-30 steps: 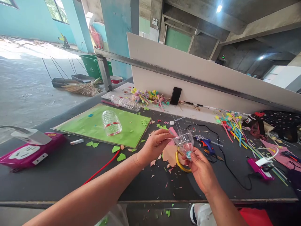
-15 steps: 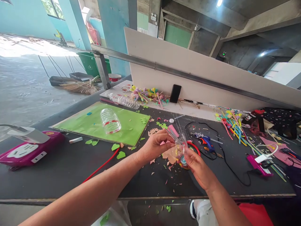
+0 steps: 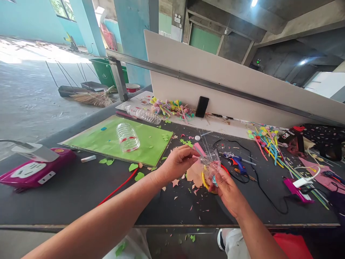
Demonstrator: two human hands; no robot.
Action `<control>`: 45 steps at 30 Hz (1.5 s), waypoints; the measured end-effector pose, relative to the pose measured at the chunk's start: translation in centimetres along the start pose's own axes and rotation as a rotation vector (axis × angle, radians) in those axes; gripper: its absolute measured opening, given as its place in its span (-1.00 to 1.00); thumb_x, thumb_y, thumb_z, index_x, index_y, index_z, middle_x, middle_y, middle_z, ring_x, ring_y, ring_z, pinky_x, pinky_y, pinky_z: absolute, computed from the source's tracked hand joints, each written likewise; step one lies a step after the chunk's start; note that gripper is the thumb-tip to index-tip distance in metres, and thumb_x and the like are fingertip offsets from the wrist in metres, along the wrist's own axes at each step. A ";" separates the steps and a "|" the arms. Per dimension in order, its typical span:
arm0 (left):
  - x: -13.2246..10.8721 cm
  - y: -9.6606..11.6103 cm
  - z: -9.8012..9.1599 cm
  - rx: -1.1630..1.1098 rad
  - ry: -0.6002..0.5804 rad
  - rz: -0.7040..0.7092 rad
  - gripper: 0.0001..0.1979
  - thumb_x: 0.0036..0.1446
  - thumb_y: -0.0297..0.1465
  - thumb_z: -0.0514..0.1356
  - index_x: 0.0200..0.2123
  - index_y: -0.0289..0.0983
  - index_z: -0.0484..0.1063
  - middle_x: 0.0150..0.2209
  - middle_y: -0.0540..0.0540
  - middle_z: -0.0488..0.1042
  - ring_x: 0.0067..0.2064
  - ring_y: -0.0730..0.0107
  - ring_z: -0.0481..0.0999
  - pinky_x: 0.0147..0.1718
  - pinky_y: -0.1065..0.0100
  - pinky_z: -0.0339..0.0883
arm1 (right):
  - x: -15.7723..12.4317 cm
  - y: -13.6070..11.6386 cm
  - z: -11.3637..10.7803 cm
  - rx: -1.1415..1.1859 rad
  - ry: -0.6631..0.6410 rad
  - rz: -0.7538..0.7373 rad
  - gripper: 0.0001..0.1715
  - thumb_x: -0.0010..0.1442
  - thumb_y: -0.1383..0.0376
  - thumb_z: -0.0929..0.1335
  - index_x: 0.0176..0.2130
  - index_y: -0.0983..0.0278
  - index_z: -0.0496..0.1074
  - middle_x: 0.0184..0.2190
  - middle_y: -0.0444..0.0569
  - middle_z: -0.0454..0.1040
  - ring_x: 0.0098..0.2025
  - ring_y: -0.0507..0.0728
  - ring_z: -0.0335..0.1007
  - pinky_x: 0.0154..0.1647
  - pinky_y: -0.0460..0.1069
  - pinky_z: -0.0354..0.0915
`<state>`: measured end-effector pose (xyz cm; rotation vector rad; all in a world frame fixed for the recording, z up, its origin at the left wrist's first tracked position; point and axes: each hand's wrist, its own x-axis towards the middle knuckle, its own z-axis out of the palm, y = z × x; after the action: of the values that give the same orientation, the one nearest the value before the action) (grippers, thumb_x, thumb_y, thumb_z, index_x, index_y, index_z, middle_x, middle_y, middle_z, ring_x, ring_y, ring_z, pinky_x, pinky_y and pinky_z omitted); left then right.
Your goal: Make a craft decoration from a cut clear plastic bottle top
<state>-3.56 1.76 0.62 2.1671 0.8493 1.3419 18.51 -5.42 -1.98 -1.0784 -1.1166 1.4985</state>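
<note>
Between my two hands, above the table, is a crumpled piece of clear plastic [image 3: 211, 157] with a teal round part [image 3: 215, 181] at its lower end. My right hand [image 3: 228, 189] is closed around that lower end, its thumb by the teal part. My left hand [image 3: 179, 163] pinches the plastic's upper left edge with thumb and fingers. A yellow curved piece [image 3: 205, 180] and a red curved piece [image 3: 225, 168] show behind the plastic, partly hidden. Peach paper [image 3: 193, 174] and cut scraps lie underneath.
A cut clear bottle [image 3: 127, 138] lies on a green sheet [image 3: 88, 136]. To the right are a blue glue gun [image 3: 239, 163] with its black cord and colourful fuzzy stems [image 3: 269, 142]. A phone [image 3: 202, 107] leans against the white board [image 3: 229, 75]. Power strips [image 3: 35, 169] sit left and right.
The clear plastic has turned and spread out between my hands, showing more of the yellow piece behind it. My left fingers have shifted slightly along its edge. The view has moved slightly.
</note>
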 end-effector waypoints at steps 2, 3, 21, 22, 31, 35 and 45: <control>-0.1 0.1 0.2 0.029 0.032 -0.008 -0.87 0.20 -0.41 0.20 -0.25 -0.30 0.55 -0.41 -0.05 0.42 -0.41 0.48 0.36 -0.42 0.45 0.23 | 0.0 0.3 -0.1 -0.030 0.037 -0.005 -0.46 0.24 -0.03 0.37 0.15 0.07 0.39 -0.25 -0.11 0.42 -0.36 0.00 0.29 -0.23 -0.04 0.34; -0.2 0.2 0.4 0.040 0.055 -0.012 -0.88 0.19 -0.42 0.20 -0.27 -0.29 0.55 -0.44 -0.03 0.40 -0.43 0.48 0.35 -0.43 0.45 0.21 | 0.0 0.4 -0.1 -0.045 0.057 -0.008 -0.44 0.23 -0.04 0.37 0.15 0.07 0.38 -0.23 -0.11 0.43 -0.37 0.01 0.30 -0.22 -0.03 0.34; -1.4 0.0 3.1 -0.396 0.194 -0.301 -0.88 0.14 -0.36 0.23 -0.36 -0.28 0.36 -0.43 0.04 0.35 -0.39 0.52 0.32 -0.39 0.47 0.23 | 0.3 1.0 1.9 0.049 0.218 -0.053 -0.45 0.18 -0.06 0.40 0.09 0.06 0.39 -0.02 -0.08 0.47 -0.34 0.04 0.35 -0.23 0.00 0.36; -1.4 0.1 3.1 -0.410 0.170 -0.309 -0.87 0.14 -0.35 0.23 -0.37 -0.29 0.38 -0.43 0.03 0.36 -0.39 0.51 0.32 -0.38 0.46 0.23 | 0.3 0.9 1.9 0.055 0.222 -0.064 -0.47 0.18 -0.05 0.40 0.08 0.06 0.40 -0.01 -0.09 0.46 -0.31 0.05 0.35 -0.22 -0.01 0.36; -1.3 1.1 2.7 -0.527 -0.035 -0.381 -0.74 0.10 -0.23 0.28 -0.42 -0.34 0.44 -0.49 0.03 0.34 -0.44 0.53 0.25 -0.44 0.46 0.15 | 0.1 0.1 2.1 0.245 0.092 -0.126 -0.66 0.25 0.01 0.38 -0.05 0.11 0.46 -0.32 -0.13 0.42 -0.36 0.04 0.27 -0.25 -0.01 0.32; -1.1 0.8 2.5 -0.633 -0.102 -0.446 -0.68 0.05 -0.17 0.32 -0.42 -0.35 0.46 -0.49 0.02 0.36 -0.43 0.52 0.30 -0.42 0.45 0.18 | -0.1 -0.4 2.3 0.382 0.016 -0.059 -0.66 0.24 0.04 0.38 -0.06 0.15 0.46 -0.36 -0.11 0.39 -0.39 0.04 0.24 -0.32 -0.03 0.29; -1.0 0.1 3.3 -0.792 -0.064 -0.488 -0.54 -0.14 -0.13 0.44 -0.29 -0.33 0.45 -0.44 0.01 0.44 -0.42 0.50 0.39 -0.45 0.46 0.22 | -0.3 -0.6 2.7 0.466 -0.069 -0.011 -0.69 0.27 0.03 0.35 -0.09 0.14 0.45 -0.34 -0.09 0.42 -0.45 0.02 0.21 -0.40 -0.04 0.23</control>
<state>-0.94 0.77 -1.34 1.2812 0.6134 1.0891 16.05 -6.03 -0.79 -0.7013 -0.7596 1.6884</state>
